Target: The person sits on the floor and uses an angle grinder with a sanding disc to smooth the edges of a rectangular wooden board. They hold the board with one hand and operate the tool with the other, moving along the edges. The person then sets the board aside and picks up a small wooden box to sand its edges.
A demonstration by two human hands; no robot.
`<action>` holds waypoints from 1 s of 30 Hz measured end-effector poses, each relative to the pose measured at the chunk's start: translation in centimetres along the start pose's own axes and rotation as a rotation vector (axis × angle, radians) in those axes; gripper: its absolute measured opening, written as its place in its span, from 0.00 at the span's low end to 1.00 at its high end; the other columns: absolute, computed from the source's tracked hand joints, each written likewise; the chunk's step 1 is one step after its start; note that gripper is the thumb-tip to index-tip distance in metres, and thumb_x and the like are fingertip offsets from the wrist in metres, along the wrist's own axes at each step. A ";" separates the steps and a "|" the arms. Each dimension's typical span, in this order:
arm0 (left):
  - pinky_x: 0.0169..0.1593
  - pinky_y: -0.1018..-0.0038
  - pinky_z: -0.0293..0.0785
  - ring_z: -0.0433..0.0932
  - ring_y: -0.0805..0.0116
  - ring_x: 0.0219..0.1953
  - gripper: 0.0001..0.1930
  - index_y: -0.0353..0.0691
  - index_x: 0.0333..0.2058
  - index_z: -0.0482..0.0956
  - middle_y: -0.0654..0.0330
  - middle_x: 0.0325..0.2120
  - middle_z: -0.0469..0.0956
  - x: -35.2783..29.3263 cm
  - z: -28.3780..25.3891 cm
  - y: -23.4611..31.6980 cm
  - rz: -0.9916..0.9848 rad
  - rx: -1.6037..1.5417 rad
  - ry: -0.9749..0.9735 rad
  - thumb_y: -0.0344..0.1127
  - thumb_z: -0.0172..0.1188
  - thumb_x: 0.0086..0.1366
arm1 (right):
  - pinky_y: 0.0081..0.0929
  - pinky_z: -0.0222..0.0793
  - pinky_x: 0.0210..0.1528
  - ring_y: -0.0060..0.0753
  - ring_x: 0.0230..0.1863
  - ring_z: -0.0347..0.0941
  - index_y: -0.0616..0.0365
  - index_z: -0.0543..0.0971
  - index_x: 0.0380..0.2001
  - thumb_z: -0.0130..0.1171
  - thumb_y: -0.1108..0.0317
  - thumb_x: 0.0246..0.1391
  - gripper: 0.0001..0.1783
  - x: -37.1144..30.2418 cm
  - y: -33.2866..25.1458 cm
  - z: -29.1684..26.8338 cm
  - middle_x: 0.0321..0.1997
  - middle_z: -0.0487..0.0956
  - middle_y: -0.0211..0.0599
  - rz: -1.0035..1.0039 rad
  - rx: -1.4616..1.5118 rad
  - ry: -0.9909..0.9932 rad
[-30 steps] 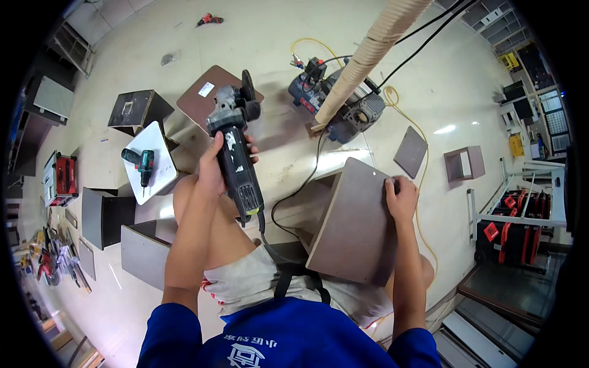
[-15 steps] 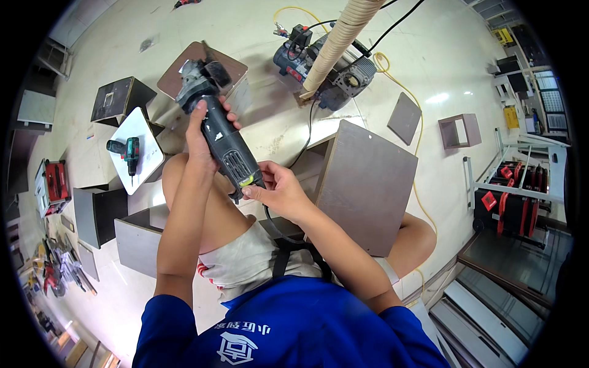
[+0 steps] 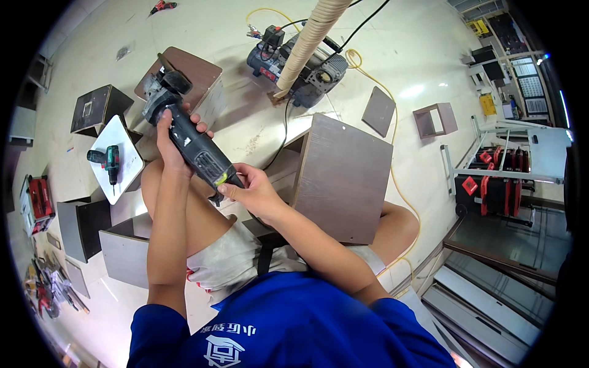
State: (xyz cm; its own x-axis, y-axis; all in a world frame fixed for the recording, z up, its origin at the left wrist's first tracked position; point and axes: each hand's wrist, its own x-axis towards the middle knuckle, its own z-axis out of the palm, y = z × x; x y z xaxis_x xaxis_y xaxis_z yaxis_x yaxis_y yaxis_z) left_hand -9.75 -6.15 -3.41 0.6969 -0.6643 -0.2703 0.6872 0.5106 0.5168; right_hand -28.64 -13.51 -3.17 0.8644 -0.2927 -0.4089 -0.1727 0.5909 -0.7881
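Observation:
A black angle grinder point(image 3: 199, 150) is held up in front of me, its grey gear head and disc toward the far left. My left hand point(image 3: 175, 144) wraps round the body just behind the head. At the rear end, my right hand point(image 3: 248, 190) grips the grinder where the cord comes out, thumb and fingers closed on it. A brown wooden box point(image 3: 346, 178) stands to the right of my right hand, between my legs. Whether the disc is spinning I cannot tell.
An air compressor point(image 3: 300, 70) stands ahead behind a ribbed hose point(image 3: 313, 43). A cordless drill point(image 3: 111, 161) lies on a white-topped stool point(image 3: 127, 178) at left. Dark boxes point(image 3: 101, 110), a brown-topped stool point(image 3: 196, 67) and a yellow air hose point(image 3: 396, 172) are around.
The view has shifted, so the surroundings sit further left in it. Both hands keep their hold on the grinder, which is at nearly the same tilt.

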 end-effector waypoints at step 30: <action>0.33 0.67 0.80 0.82 0.63 0.27 0.24 0.33 0.48 0.71 0.53 0.29 0.79 6.0 -7.6 -17.0 -0.608 0.447 -0.080 0.38 0.69 0.57 | 0.39 0.63 0.55 0.43 0.39 0.76 0.57 0.81 0.36 0.58 0.59 0.55 0.13 0.3 -12.2 -24.7 0.37 0.82 0.37 -0.323 -1.586 0.574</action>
State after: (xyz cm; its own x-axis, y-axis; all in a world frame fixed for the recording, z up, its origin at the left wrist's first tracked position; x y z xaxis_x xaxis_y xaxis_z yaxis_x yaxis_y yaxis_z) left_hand -15.68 -14.62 -19.99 0.1930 -0.8044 -0.5619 0.7854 -0.2166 0.5799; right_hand -37.94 -39.40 -5.05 0.7497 -0.6613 0.0252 -0.6073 -0.7025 -0.3711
